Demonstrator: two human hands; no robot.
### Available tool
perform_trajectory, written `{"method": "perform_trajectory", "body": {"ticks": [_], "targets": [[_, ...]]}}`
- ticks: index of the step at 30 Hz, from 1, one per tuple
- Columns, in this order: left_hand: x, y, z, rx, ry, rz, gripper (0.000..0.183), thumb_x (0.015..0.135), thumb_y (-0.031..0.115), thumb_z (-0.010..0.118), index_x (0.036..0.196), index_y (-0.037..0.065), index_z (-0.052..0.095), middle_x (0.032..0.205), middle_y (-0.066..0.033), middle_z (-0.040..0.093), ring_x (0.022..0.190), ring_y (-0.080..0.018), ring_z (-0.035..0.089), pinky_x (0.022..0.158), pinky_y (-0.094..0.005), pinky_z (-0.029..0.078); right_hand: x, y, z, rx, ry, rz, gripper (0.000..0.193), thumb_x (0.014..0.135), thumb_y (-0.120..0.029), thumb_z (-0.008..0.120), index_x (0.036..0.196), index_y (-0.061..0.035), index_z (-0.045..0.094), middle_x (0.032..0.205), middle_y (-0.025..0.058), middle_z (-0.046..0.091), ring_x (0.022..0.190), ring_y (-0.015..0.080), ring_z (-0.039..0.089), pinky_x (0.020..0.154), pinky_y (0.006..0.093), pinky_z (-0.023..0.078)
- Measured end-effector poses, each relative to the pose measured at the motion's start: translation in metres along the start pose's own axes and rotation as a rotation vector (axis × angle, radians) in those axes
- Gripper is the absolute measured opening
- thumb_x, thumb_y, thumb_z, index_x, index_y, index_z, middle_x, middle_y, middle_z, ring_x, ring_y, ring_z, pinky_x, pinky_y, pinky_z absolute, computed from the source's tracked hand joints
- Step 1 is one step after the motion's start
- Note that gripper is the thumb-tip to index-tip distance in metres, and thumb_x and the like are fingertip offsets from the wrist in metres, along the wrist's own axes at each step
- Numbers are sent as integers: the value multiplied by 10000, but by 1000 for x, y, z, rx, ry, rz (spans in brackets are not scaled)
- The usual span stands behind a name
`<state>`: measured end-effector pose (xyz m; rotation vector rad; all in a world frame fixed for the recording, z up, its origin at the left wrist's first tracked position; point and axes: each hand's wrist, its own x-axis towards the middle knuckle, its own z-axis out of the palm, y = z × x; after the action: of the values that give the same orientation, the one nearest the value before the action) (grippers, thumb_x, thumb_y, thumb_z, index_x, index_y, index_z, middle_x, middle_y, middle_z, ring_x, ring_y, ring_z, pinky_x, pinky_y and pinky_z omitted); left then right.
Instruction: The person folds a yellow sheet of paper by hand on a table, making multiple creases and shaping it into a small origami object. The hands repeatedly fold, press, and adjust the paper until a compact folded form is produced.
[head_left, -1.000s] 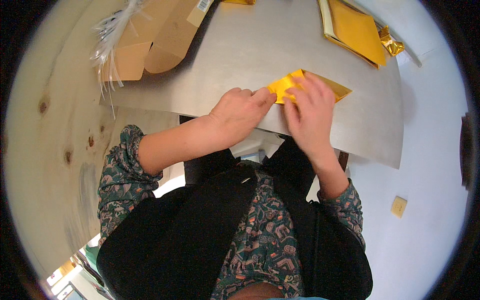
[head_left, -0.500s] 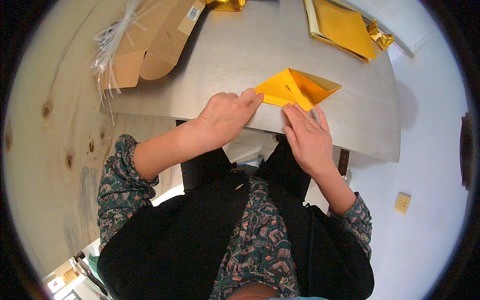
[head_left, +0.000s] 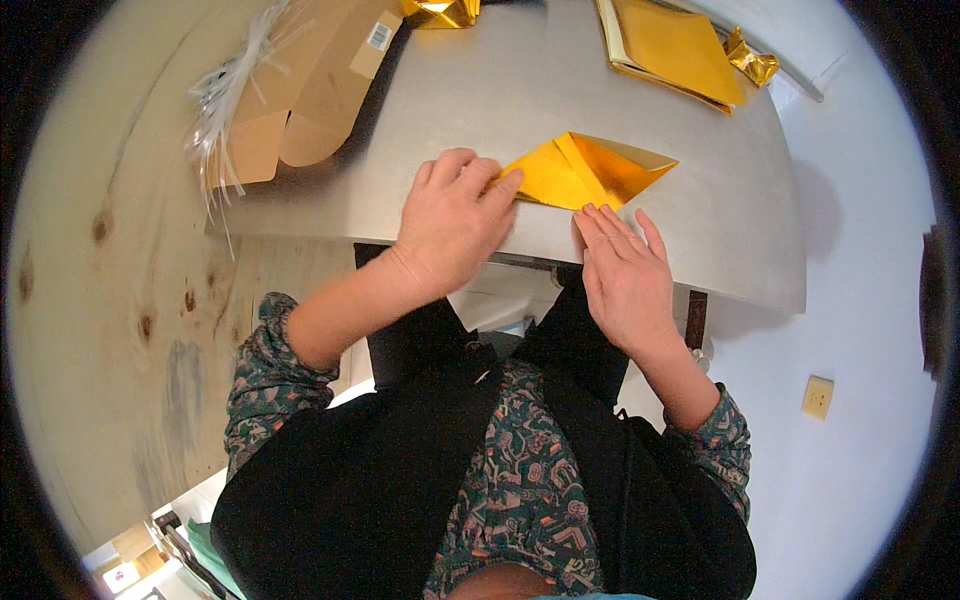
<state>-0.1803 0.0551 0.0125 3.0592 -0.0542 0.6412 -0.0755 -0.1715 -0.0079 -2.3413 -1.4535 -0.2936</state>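
A shiny gold paper, folded into a pointed shape with a diagonal band across it, lies near the front edge of the grey table. At its left corner my left hand is bent, with the thumb and forefinger closed on the tip; the corner itself is hidden under them. My right hand rests with fingers stretched out, the fingertips touching the paper's near edge and the thumb spread to one side.
At the back left stands a brown cardboard box with clear plastic strips hanging over it. A stack of gold sheets lies back right, beside a small folded gold piece. Another gold piece sits at the far edge of the table.
My left hand has turned and its fingers have lifted and shifted slightly up and left. The paper's near-left edge has been folded up, and my right hand stays at its near edge.
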Motion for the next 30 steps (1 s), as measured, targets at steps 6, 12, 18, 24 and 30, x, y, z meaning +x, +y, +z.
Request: {"method": "perform_trajectory", "body": {"ticks": [6, 12, 18, 24, 30], "targets": [[1, 64, 27, -275, 6, 46, 609, 902, 357, 689, 1418, 73, 534, 1365, -100, 596, 1296, -283, 529, 1074, -463, 402, 0, 2, 3, -34, -35, 13, 394, 936, -129, 592, 1308, -5, 629, 1334, 147, 677, 1315, 252, 600, 1212, 480, 297], [-9, 51, 36, -235, 8, 56, 687, 909, 446, 666, 1456, 68, 493, 1402, -109, 578, 1314, -275, 523, 1097, -460, 374, 1, 0, 2, -47, -38, -2, 370, 961, -113, 569, 1311, -6, 624, 1325, 149, 684, 1311, 249, 607, 1209, 487, 301], [-28, 20, 28, -192, -45, 38, 689, 894, 441, 690, 1449, 80, 500, 1425, -110, 570, 1318, -271, 532, 1081, -458, 392, 2, 1, 1, -39, -38, 0, 347, 975, -112, 575, 1307, -26, 630, 1323, 144, 687, 1302, 245, 614, 1210, 487, 296], [-49, -8, 15, -151, -71, -17, 658, 893, 412, 712, 1440, 108, 510, 1426, -86, 577, 1329, -280, 521, 1090, -451, 400, 1, 0, -1, -38, -45, -2, 337, 981, -114, 573, 1305, -37, 627, 1330, 138, 684, 1305, 247, 610, 1207, 492, 296], [-52, -10, 4, -96, -99, -60, 671, 860, 354, 755, 1434, 103, 518, 1431, -75, 578, 1317, -293, 517, 1092, -495, 389, 1, 0, -1, -18, -42, -1, 332, 979, -117, 552, 1296, -40, 617, 1333, 149, 676, 1299, 265, 610, 1197, 514, 304]]}}
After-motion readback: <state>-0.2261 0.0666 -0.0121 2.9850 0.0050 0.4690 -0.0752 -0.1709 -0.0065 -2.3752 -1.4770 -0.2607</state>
